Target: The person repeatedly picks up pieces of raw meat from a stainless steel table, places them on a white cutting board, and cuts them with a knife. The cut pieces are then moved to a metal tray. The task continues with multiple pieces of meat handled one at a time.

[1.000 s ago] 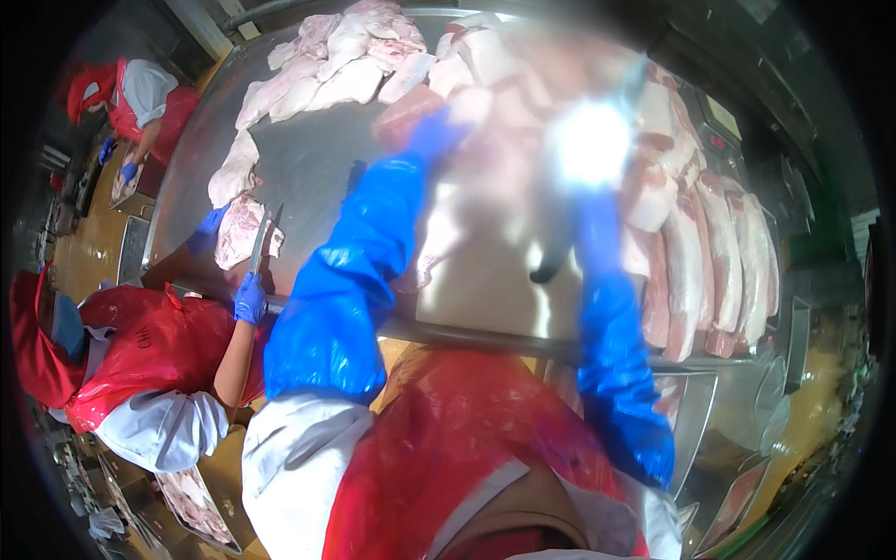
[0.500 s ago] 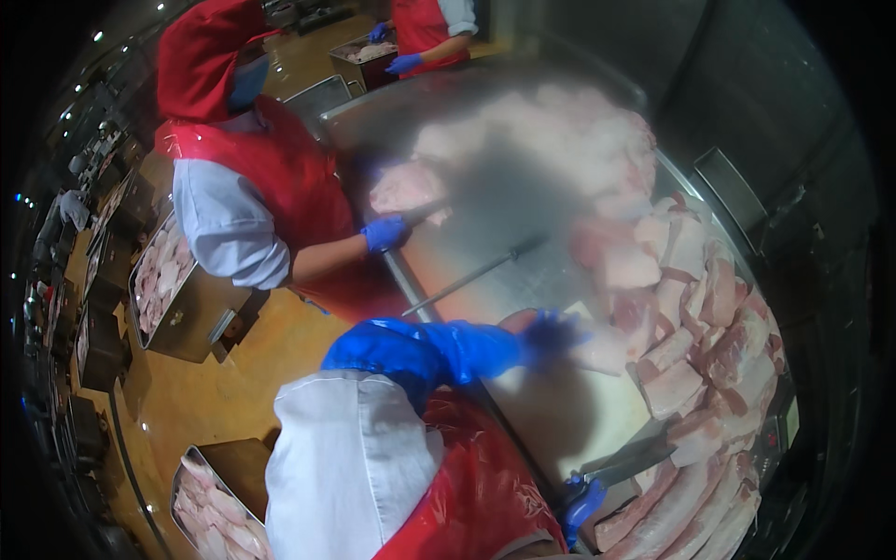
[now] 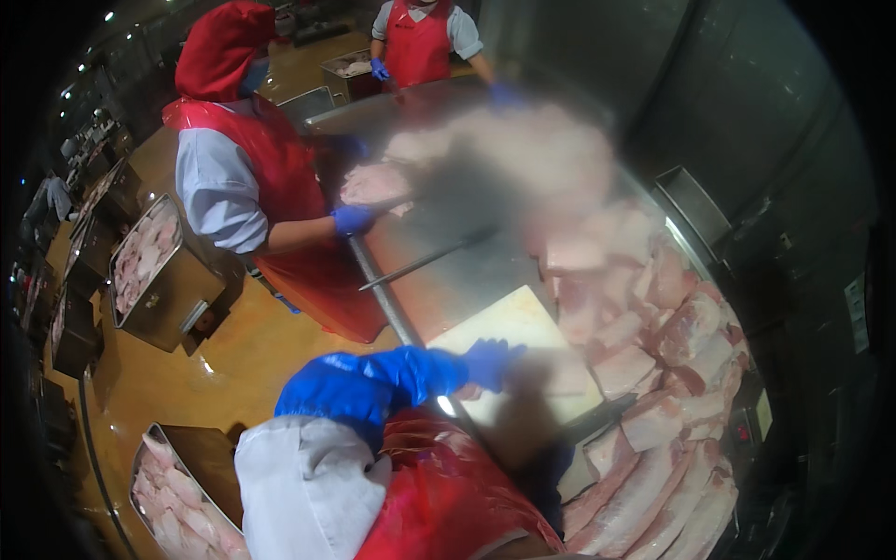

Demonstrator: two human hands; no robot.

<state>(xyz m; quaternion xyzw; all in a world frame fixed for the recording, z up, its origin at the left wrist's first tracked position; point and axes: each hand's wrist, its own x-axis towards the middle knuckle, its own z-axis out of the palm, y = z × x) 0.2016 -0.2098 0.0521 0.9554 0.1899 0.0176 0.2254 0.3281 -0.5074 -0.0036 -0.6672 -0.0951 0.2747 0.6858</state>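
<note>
My left hand (image 3: 485,364), gloved in blue, rests with fingers apart over a pale piece of meat (image 3: 553,378) on the white cutting board (image 3: 505,307). My right hand (image 3: 553,467) is low at the board's right, mostly lost in shadow, near a dark blade (image 3: 602,422); its fingers are indistinct. Piled pork cuts (image 3: 691,331) border the board, with long strips (image 3: 644,495) at lower right. A rod-like tool (image 3: 420,259) lies across the steel table (image 3: 462,201).
A co-worker in red (image 3: 247,168) has a gloved hand (image 3: 353,219) by a meat piece (image 3: 369,182). Another person (image 3: 418,42) stands at the table's far end. Meat bins (image 3: 149,261) stand on the left floor, another (image 3: 182,499) lower left; an empty-looking tray (image 3: 691,210) hangs right.
The view has swung sharply. Since half a second ago, my left hand shows lower in the picture, over the board; my right hand became less visible. The far person's arm now reaches to the table.
</note>
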